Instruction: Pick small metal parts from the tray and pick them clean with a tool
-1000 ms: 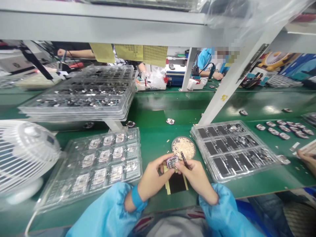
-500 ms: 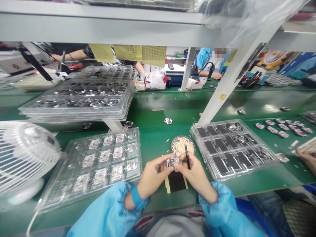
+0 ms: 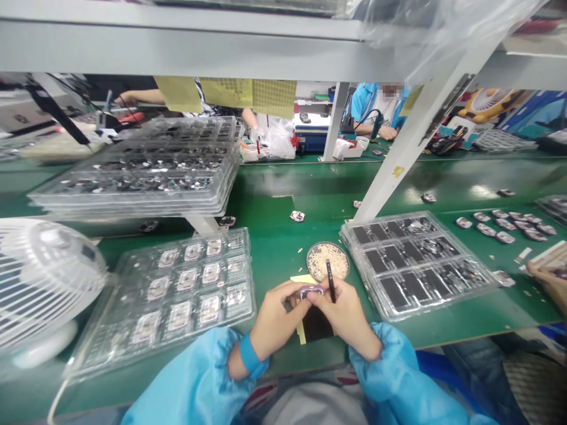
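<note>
My left hand (image 3: pixel 275 314) is closed on one side of a small purple-rimmed device housing (image 3: pixel 311 291) that looks like a smartwatch case. My right hand (image 3: pixel 348 316) has black tweezers (image 3: pixel 330 282) tucked between thumb and fingers, pointing up and away. Its thumb also presses on the housing's right side. Fingers cover much of the housing, so its inside barely shows. Beneath my hands lies a black pad (image 3: pixel 318 328) with yellow tape edges. Just beyond stands a round dish (image 3: pixel 308 260) of tiny pale pieces.
To the left, a clear tray (image 3: pixel 133 277) holds several housings beside a white fan (image 3: pixel 48 283). A tray of dark screens (image 3: pixel 374 295) lies to the right. More trays (image 3: pixel 133 200) sit stacked on a shelf. Loose housings (image 3: pixel 505 224) and a co-worker's hand (image 3: pixel 549 280) are far right.
The housing has tilted, its open face now turned less toward me. Both hands stay on it, and the tweezers have shifted slightly left. A co-worker's hand at far right has moved.
</note>
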`<state>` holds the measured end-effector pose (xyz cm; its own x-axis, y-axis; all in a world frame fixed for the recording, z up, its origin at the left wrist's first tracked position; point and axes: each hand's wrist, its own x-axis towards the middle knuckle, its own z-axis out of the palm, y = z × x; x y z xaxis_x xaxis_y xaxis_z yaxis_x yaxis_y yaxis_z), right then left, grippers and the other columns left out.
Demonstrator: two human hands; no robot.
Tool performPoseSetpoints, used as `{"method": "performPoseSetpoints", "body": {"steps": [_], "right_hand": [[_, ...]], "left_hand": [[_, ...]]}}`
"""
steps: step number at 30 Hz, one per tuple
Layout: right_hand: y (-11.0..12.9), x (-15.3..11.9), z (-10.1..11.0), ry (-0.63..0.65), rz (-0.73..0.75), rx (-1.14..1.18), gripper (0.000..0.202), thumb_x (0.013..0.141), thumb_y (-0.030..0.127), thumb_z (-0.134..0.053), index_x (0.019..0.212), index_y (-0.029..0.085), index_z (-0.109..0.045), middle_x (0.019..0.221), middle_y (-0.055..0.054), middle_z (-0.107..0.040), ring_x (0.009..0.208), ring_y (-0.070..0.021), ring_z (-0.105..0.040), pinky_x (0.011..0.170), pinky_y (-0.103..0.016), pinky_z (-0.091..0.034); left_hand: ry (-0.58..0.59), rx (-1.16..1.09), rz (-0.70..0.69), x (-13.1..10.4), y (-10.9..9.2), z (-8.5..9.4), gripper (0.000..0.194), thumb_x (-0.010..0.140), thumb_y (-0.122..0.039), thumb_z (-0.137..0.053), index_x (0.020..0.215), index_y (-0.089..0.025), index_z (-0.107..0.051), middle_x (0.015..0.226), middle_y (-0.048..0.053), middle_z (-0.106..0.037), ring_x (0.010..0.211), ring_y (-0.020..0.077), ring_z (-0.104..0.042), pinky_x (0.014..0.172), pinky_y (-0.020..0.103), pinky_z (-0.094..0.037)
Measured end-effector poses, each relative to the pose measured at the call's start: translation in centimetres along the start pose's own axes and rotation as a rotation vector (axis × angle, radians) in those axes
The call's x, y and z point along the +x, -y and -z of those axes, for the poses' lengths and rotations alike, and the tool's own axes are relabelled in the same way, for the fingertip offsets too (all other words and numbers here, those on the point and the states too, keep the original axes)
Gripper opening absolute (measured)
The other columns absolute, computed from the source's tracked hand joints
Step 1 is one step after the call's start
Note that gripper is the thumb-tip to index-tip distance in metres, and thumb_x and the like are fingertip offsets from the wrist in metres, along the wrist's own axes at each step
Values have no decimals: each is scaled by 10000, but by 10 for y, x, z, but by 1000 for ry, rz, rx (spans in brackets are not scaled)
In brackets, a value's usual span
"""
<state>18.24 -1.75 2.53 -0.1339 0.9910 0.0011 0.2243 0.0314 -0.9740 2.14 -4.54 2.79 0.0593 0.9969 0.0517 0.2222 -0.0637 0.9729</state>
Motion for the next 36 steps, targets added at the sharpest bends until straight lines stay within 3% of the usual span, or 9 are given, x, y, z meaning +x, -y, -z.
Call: {"method": "performPoseSetpoints", "body": {"steps": [6, 10, 12, 15, 22, 28, 30, 32, 36], "right_hand": [[-8, 1, -1, 26, 52, -93, 234, 790, 387, -747, 764, 178, -645, 598, 38, -527, 553, -134, -466, 504, -235, -385], [-3, 5, 13, -1, 293, -128, 197, 873, 341, -709, 1007, 199, -681, 903, -61, -658, 817, -214, -616, 731, -317, -518], [2, 8, 22, 67, 425, -159, 147, 943, 318, -626, 1016, 213, -698, 927, -81, -659, 876, -233, -629, 792, -353, -524], [5, 11, 30, 215, 519, -250, 155, 964, 304, -603, 1008, 233, -733, 871, -70, -644, 830, -226, -629, 731, -342, -519], [-3, 12, 27, 238, 543, -331, 158, 965, 278, -618, 1066, 253, -737, 887, -56, -632, 841, -214, -633, 734, -325, -513], [-2, 12, 28, 313, 496, -381, 115, 977, 263, -593, 992, 229, -702, 871, -50, -625, 814, -207, -610, 730, -320, -502], [-3, 14, 31, 275, 488, -346, 116, 984, 276, -576, 974, 222, -678, 869, -54, -622, 816, -213, -605, 725, -325, -501], [-7, 18, 34, 125, 461, -346, 143, 996, 290, -541, 966, 220, -661, 881, -64, -620, 835, -225, -605, 742, -340, -502], [-15, 27, 36, -111, 398, -473, 202, 1013, 277, -465, 1052, 218, -655, 996, -99, -623, 946, -267, -609, 845, -397, -485]], "left_hand": [[-29, 95, -26, 0, -5, 2, 202, 874, -213, -654, 1029, -218, -785, 763, 16, -645, 660, 133, -523, 607, 230, -418], [-55, 214, -110, 1, -1, 4, 261, 885, -159, -617, 1086, -238, -764, 760, 3, -595, 700, 141, -529, 657, 240, -426], [-70, 254, -139, 0, 1, 4, 276, 892, -148, -603, 1105, -240, -751, 781, 4, -596, 719, 144, -533, 673, 245, -428], [-71, 288, -140, -1, 2, 4, 279, 888, -138, -595, 1106, -235, -741, 788, 1, -594, 709, 142, -525, 662, 244, -423], [-42, 322, -133, 1, 2, 4, 302, 874, -114, -585, 1101, -249, -731, 773, -13, -571, 703, 138, -515, 655, 238, -420], [-4, 365, -125, -2, 3, 2, 300, 912, -141, -546, 1148, -240, -702, 843, 13, -625, 779, 163, -580, 723, 267, -468], [1, 410, -134, 0, 0, 5, 294, 922, -159, -538, 1168, -238, -677, 906, 27, -656, 836, 179, -615, 785, 290, -488], [9, 501, -129, 9, -5, 14, 300, 925, -190, -540, 1206, -241, -630, 948, 30, -679, 857, 194, -641, 805, 309, -496], [-30, 873, -67, 68, -19, 56, 289, 936, -242, -522, 1217, -235, -587, 979, 56, -711, 848, 236, -667, 740, 328, -479]]}}
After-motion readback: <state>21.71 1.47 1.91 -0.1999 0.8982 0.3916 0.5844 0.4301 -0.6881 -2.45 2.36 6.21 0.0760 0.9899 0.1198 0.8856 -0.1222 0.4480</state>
